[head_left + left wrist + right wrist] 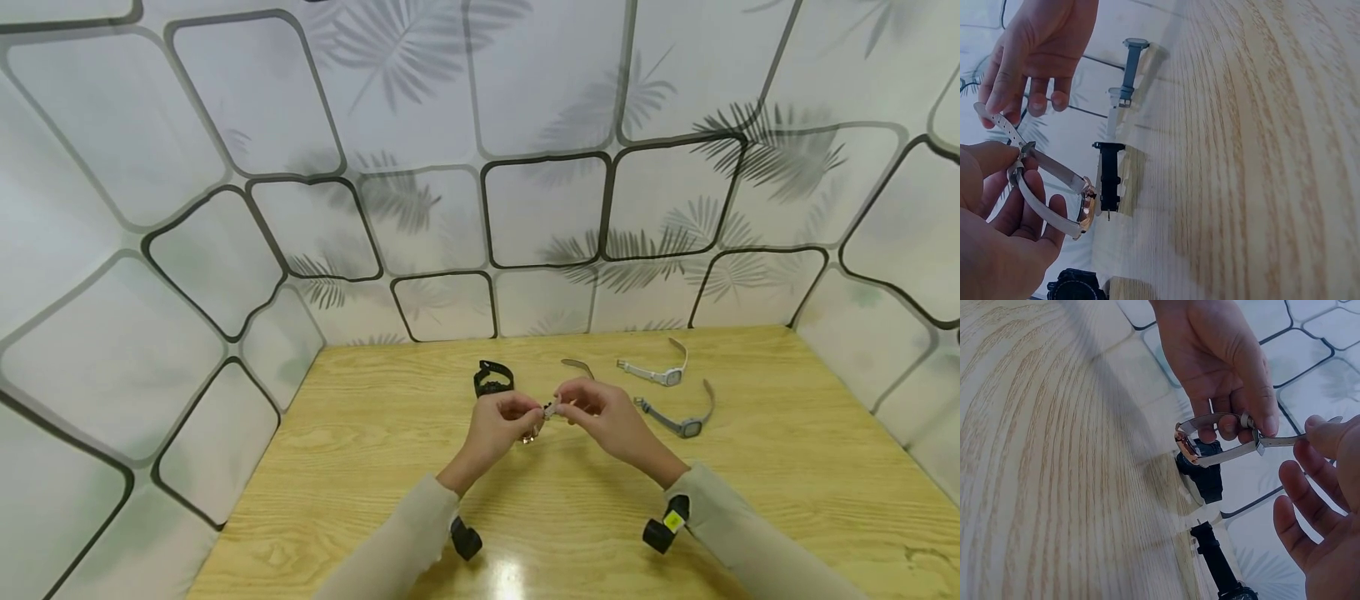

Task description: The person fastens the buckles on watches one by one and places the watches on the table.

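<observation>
A wristwatch with a rose-gold case point(1089, 205) and a pale strap point(1059, 173) is held up between both hands, its strap closed into a loop. My left hand point(491, 432) pinches the strap at the buckle point(1026, 150), thumb on one side and fingers on the other. The right hand point(611, 417) pinches the strap's free end between thumb and forefinger, just past the buckle. In the right wrist view, the strap end passes through the buckle point(1259, 445). The other fingers of the right hand are loosely bent beneath it.
Behind the left hand a black watch point(493, 387) stands on the wooden table point(360, 433). A white watch point(672, 377) and a blue-grey watch point(690, 427) lie at the right. Part of another strap point(577, 364) shows behind the right hand. Patterned fabric point(540, 208) borders the table.
</observation>
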A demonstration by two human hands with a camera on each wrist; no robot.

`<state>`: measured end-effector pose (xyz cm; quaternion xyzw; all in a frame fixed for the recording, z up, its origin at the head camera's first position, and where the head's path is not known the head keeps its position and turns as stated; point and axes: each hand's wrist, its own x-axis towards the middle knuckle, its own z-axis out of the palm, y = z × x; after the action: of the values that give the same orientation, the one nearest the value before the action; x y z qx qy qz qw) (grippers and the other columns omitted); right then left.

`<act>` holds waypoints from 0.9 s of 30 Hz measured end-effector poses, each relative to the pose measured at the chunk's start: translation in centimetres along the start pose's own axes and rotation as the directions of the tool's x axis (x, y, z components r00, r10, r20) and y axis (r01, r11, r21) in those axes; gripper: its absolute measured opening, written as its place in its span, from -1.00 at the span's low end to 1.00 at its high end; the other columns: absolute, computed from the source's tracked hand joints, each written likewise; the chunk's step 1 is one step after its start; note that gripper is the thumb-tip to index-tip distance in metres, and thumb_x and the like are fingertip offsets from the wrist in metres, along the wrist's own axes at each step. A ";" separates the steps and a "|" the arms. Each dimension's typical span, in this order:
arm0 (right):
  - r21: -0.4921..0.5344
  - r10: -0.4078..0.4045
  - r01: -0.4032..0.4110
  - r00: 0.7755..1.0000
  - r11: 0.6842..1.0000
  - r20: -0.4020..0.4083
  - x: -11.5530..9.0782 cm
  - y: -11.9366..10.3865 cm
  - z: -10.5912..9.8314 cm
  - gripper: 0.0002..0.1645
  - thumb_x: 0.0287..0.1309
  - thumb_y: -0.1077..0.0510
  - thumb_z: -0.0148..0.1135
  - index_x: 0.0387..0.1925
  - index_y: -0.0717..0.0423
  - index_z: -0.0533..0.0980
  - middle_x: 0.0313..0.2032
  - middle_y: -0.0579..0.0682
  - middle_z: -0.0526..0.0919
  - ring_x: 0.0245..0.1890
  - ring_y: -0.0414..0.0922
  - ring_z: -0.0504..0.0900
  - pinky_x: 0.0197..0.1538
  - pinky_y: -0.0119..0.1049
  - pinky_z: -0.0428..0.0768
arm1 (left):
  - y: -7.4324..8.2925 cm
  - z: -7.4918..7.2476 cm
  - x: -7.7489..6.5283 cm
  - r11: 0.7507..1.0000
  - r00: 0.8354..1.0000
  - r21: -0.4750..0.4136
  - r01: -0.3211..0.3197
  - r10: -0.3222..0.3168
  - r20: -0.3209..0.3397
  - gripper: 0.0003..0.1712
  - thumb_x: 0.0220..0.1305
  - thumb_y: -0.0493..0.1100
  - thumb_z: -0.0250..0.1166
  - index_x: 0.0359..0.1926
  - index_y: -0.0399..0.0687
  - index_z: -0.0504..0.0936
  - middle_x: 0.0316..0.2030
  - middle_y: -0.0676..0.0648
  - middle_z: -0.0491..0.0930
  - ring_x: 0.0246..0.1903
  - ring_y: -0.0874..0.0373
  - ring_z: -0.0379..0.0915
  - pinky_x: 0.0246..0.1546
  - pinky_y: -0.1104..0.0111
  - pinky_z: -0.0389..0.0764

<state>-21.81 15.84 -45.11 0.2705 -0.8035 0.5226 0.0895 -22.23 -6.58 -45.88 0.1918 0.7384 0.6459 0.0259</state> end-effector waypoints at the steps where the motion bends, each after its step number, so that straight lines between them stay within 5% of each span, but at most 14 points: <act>1: -0.001 0.002 -0.002 1.000 1.000 0.000 0.0 0.0 0.0 -0.85 0.38 0.10 0.35 -0.05 -0.17 0.65 -0.28 -0.04 0.72 -0.39 0.13 0.69 -0.39 -0.26 0.65 | -0.1 0.0 0.0 1.000 1.000 -0.001 -0.002 0.002 0.002 -0.87 0.39 -0.24 0.39 -0.18 -0.25 0.78 -0.31 -0.31 0.74 -0.36 -0.40 0.61 -0.35 -0.06 0.69; 12: -0.014 0.010 -0.010 1.000 1.000 -0.013 0.0 -0.2 0.1 -0.83 0.37 0.20 0.34 -0.04 -0.01 0.65 -0.28 -0.02 0.72 -0.42 0.04 0.68 -0.42 -0.29 0.62 | 0.1 0.1 0.0 1.000 1.000 -0.007 0.008 -0.008 -0.016 -0.88 0.37 -0.24 0.41 -0.20 -0.25 0.77 -0.30 -0.27 0.75 -0.37 -0.25 0.65 -0.34 0.05 0.71; 20: 0.006 0.004 -0.004 1.000 1.000 0.006 0.0 0.5 0.4 -0.83 0.38 0.10 0.34 -0.04 -0.03 0.66 -0.27 -0.10 0.72 -0.39 0.11 0.69 -0.39 -0.27 0.65 | -0.1 0.2 0.1 1.000 0.999 0.018 0.021 -0.020 -0.036 -0.90 0.35 -0.25 0.43 -0.22 -0.23 0.78 -0.32 -0.25 0.76 -0.43 -0.15 0.64 -0.36 -0.06 0.68; 27: -0.014 0.027 -0.027 1.000 1.000 0.009 -0.1 0.4 0.7 -0.83 0.37 0.16 0.35 -0.04 -0.02 0.65 -0.27 -0.05 0.73 -0.40 0.04 0.70 -0.39 -0.28 0.64 | -0.1 0.3 0.0 0.998 0.998 0.047 0.042 -0.040 -0.044 -0.92 0.34 -0.24 0.44 -0.22 -0.18 0.80 -0.33 -0.15 0.78 -0.42 -0.15 0.66 -0.39 0.10 0.70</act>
<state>-21.84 15.36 -45.74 0.2614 -0.8111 0.5169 0.0809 -22.13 -6.26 -45.99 0.1634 0.7579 0.6313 0.0188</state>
